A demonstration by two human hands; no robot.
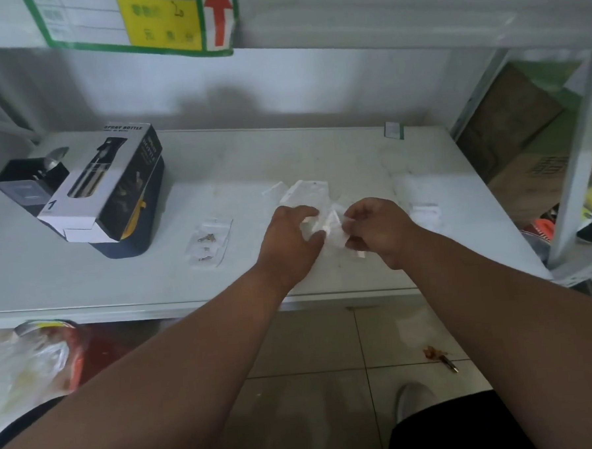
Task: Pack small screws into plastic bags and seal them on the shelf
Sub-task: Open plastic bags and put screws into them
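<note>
Head view. Your left hand (290, 240) and right hand (379, 232) meet above the middle of the white shelf (352, 152), and between them they hold a small clear plastic bag (329, 227). The left thumb and fingers curl in on the bag's left edge; the right fingers (354, 217) curl and pinch its right edge. Whether the bag holds any screws cannot be told, for the plastic is blurred and partly hidden by your fingers.

Just beyond the grip, farther from you, a loose pile of empty bags (303, 191) lies flat on the shelf. To the right of the grip, near the right hand, lies a second pale heap of bags (420, 204). To the left of the grip, apart from the left hand, flat filled bags (210, 242) rest on the shelf with small screws (207, 238) visible inside.

Well left of the grip, a spray-bottle box (104, 189) lies tilted on a dark blue pouch (141, 239), with a black box (28, 187) just beyond it.
</note>
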